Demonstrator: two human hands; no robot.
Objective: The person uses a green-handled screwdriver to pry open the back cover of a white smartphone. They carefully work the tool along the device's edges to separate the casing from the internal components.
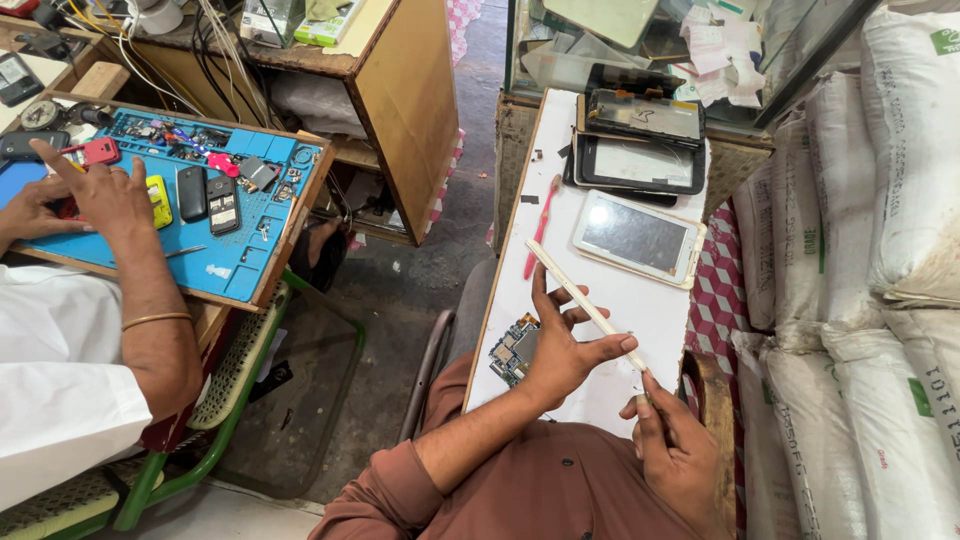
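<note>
Your left hand (560, 350) pinches a long, thin white strip (585, 303) between thumb and fingers — it slants up and away over the white surface (640, 310). Your right hand (675, 450) closes on the strip's near end, just below the left. A circuit board (512, 350) lies beside your left wrist; 1 white tablet (637, 237) rests beyond the strip.
</note>
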